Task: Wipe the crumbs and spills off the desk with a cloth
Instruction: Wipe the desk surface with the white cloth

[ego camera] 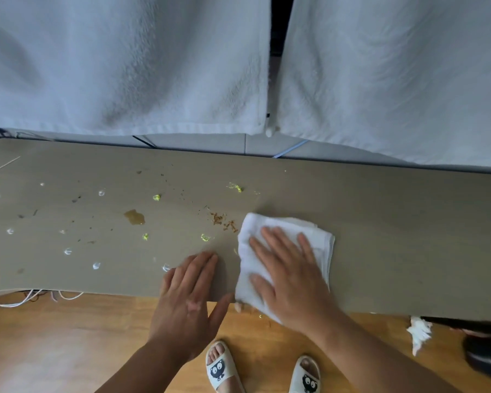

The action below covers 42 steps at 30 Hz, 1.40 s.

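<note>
No readable text, label, brand, number or sign shows anywhere in the view. The only printed marks are cartoon animal faces with big round eyes, one on each of the two pale slippers (221, 367) at the bottom edge, and they carry no letters that can be made out.
</note>
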### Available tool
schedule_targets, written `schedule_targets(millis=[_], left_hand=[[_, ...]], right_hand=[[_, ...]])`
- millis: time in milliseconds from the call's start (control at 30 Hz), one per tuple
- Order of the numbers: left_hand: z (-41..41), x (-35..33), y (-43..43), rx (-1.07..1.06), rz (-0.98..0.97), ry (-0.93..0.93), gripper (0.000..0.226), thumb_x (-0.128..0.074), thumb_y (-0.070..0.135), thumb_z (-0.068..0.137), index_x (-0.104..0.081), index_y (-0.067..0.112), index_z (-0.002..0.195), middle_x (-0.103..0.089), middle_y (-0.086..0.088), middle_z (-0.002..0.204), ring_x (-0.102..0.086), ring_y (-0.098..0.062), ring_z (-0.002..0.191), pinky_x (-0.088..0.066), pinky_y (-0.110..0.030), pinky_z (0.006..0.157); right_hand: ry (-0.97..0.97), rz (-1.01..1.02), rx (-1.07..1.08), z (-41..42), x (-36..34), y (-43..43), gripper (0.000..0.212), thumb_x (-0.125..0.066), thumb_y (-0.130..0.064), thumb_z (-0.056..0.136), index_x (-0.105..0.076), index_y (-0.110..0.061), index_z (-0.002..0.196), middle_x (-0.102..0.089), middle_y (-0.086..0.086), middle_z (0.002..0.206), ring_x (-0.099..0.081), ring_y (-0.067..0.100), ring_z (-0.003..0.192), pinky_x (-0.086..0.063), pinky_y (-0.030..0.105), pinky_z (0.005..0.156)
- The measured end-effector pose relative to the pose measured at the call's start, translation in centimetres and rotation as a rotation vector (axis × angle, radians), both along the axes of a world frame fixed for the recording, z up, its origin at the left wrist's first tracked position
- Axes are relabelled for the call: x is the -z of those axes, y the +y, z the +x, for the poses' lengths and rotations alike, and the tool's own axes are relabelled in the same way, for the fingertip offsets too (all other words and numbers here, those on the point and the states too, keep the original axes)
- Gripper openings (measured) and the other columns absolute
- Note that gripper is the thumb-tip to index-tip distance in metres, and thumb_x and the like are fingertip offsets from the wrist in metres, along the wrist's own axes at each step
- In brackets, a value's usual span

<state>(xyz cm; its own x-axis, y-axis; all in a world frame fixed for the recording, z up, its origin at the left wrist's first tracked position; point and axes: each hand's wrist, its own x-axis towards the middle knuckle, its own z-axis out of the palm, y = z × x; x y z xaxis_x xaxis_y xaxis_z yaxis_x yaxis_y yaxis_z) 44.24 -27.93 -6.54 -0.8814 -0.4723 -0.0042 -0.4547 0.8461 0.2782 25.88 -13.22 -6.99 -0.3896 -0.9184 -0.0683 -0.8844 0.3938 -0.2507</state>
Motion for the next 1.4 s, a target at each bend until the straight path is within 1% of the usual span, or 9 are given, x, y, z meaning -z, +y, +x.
schedule_targets(millis=[167, 267, 400, 500, 667, 833, 933, 1100, 1400], left_hand=[[2.3, -0.7, -3.9, -0.164, -0.039, -0.049, 0.082, -0.050, 0.071, 0.085, -0.055, 0.009, 0.140, -0.050, -0.012, 0.146, -0.048, -0.037, 0.132, -0.038, -0.056, 0.101], [3.6, -0.3, -5.6, -0.232, -0.036, -0.113, 0.089, -0.045, 0.078, 0.081, -0.052, 0.011, 0.139, -0.047, -0.011, 0.144, -0.046, -0.038, 0.130, -0.039, -0.057, 0.099], [4.2, 0.3, -5.6, -0.295, -0.034, -0.123, 0.095, -0.044, 0.080, 0.079, -0.051, 0.008, 0.139, -0.047, -0.010, 0.141, -0.045, -0.037, 0.129, -0.040, -0.056, 0.100], [4.1, 0.6, -5.4, -0.310, -0.019, -0.106, 0.095, -0.043, 0.080, 0.079, -0.050, 0.008, 0.141, -0.046, -0.009, 0.143, -0.043, -0.035, 0.132, -0.039, -0.055, 0.102], [4.3, 0.6, -5.7, -0.310, -0.011, -0.112, 0.097, -0.043, 0.083, 0.078, -0.051, 0.008, 0.140, -0.047, -0.007, 0.143, -0.046, -0.034, 0.131, -0.038, -0.053, 0.103], [4.9, 0.4, -6.3, -0.272, -0.006, -0.140, 0.099, -0.041, 0.085, 0.079, -0.050, 0.010, 0.142, -0.048, -0.005, 0.144, -0.047, -0.033, 0.132, -0.039, -0.052, 0.105], [5.5, 0.5, -6.9, -0.216, -0.006, -0.147, 0.099, -0.041, 0.085, 0.081, -0.048, 0.011, 0.146, -0.047, -0.005, 0.148, -0.045, -0.031, 0.136, -0.039, -0.052, 0.107], [5.8, 0.9, -7.0, -0.195, -0.001, -0.126, 0.101, -0.041, 0.085, 0.082, -0.048, 0.010, 0.148, -0.048, -0.005, 0.150, -0.043, -0.031, 0.139, -0.036, -0.049, 0.109], [5.8, 1.4, -7.2, -0.195, 0.002, -0.081, 0.102, -0.044, 0.087, 0.080, -0.051, 0.009, 0.145, -0.050, -0.006, 0.147, -0.047, -0.031, 0.136, -0.038, -0.050, 0.108]], right_hand=[[0.017, 0.066, -0.283, -3.2, 0.1, 3.2, 0.063, -0.036, -0.057, 0.104, -0.024, -0.035, 0.163, -0.016, -0.010, 0.172, -0.008, 0.012, 0.160, -0.003, 0.048, 0.127], [0.015, 0.034, -0.036, -8.7, 0.6, 1.5, 0.067, -0.031, -0.061, 0.102, -0.035, -0.029, 0.160, -0.033, -0.002, 0.168, -0.025, 0.019, 0.157, -0.020, 0.060, 0.123], [-0.040, 0.049, 0.376, -12.6, 0.2, -4.1, 0.078, -0.019, -0.059, 0.092, -0.035, -0.024, 0.159, -0.035, 0.003, 0.166, -0.027, 0.022, 0.155, -0.016, 0.056, 0.121], [0.023, 0.003, 0.502, -10.9, 0.3, -7.3, 0.071, -0.024, -0.049, 0.092, -0.047, -0.016, 0.150, -0.049, 0.010, 0.155, -0.042, 0.030, 0.146, -0.027, 0.063, 0.114], [-0.007, -0.095, 0.177, -3.5, 0.1, -7.6, 0.060, -0.041, -0.043, 0.093, -0.052, -0.022, 0.148, -0.052, 0.007, 0.155, -0.045, 0.029, 0.146, -0.030, 0.064, 0.118], [-0.104, 0.009, -0.206, 1.3, -0.7, -1.7, 0.062, -0.046, -0.042, 0.102, -0.029, -0.033, 0.161, -0.021, -0.011, 0.171, -0.010, 0.010, 0.159, -0.001, 0.046, 0.129], [-0.198, -0.039, -0.125, -0.4, -0.6, -0.6, 0.063, -0.042, -0.040, 0.101, -0.025, -0.034, 0.161, -0.015, -0.014, 0.171, -0.005, 0.004, 0.158, 0.005, 0.039, 0.128], [-0.342, -0.111, 0.347, -7.3, -1.2, -6.6, 0.082, -0.019, -0.057, 0.090, -0.031, -0.016, 0.159, -0.033, -0.001, 0.166, -0.022, 0.015, 0.155, -0.004, 0.041, 0.128], [-0.218, -0.012, 0.145, -6.8, -0.8, -15.3, 0.052, -0.040, -0.036, 0.106, -0.038, -0.018, 0.155, -0.034, -0.001, 0.166, -0.024, 0.016, 0.154, -0.003, 0.044, 0.127]])
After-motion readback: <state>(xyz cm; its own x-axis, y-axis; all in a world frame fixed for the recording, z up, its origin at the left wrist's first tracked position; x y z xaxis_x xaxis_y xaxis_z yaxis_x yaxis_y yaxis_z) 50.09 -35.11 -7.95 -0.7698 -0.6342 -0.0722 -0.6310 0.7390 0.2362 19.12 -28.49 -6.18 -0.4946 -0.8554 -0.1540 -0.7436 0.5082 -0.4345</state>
